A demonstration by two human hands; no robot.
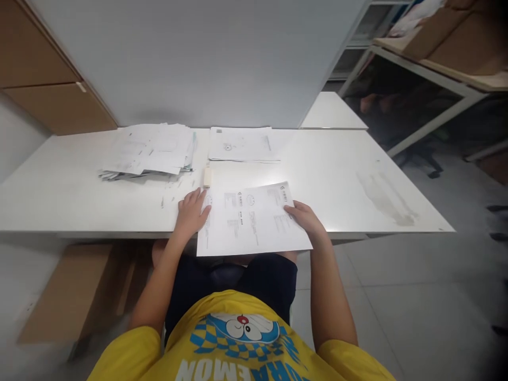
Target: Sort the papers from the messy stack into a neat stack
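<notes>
A printed sheet of paper [254, 225] lies partly on the white table, its near edge sticking out over my lap. My right hand [305, 217] grips its right edge, thumb on top and the other fingers underneath. At the sheet's left edge, my left hand [191, 211] rests flat, the thumb on the paper and the fingers stretched out on the tabletop. Just beyond those fingertips is a small cream-coloured block that looks like an eraser [207, 178]; whether they touch it I cannot tell.
A messy stack of papers [153, 148] sits at the back left of the white table [329, 174]. Beside it lies a neater stack of sheets [244, 144]. A grey panel [198, 63] rises behind. Cardboard boxes [468, 39] stand on a desk at the right.
</notes>
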